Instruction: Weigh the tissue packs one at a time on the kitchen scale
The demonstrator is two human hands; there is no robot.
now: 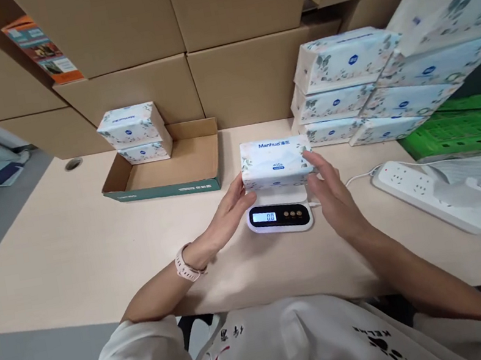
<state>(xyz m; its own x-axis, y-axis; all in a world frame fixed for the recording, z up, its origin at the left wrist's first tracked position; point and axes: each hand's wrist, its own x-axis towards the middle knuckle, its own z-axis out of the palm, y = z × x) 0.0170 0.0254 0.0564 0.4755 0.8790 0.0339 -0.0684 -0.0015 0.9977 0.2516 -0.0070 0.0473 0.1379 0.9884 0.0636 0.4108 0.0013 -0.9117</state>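
A pack of tissues [277, 161], white with a floral print and "Manhua" on top, is between my two hands over a small white kitchen scale [279, 218]. The lit display reads 0.0, and whether the pack touches the platform I cannot tell. My left hand [232, 207] grips the pack's left end, its thumb near the lower front edge. At the right end, my right hand [329, 189] holds the pack with fingers on its upper corner and side. Part of the scale's platform is hidden beneath the pack.
A shallow cardboard tray [163, 191] at the left holds tissue packs [132, 131] in its left end. More tissue packs [339, 103] are stacked at the right, beside a green crate [468, 124]. A power strip [429, 196] with cables lies right. Cardboard boxes [246, 80] line the back.
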